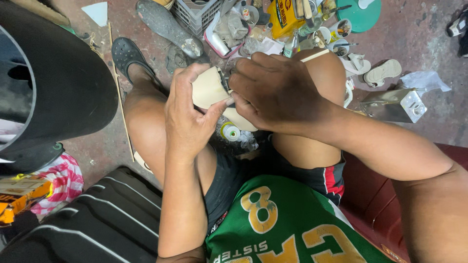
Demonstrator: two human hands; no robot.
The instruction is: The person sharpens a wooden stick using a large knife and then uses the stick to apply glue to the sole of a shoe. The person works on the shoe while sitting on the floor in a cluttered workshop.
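My left hand (187, 117) grips a cream-coloured shoe piece (208, 88) above my knees, thumb pressed on its lower edge. My right hand (275, 92) closes over the same piece from the right and covers most of it; a thin pale stick (316, 55) pokes out past its fingers. What the right fingers pinch underneath is hidden. A small round glue bottle (229, 131) lies on the floor between my legs, just below the hands.
A large black curved object (53, 78) fills the left side. A dark sandal (127, 54) and a grey shoe sole (168, 27) lie ahead. Cluttered tools, a grey crate (195, 12), a yellow container (285, 17), cups and a metal can (392, 104) crowd the top and right.
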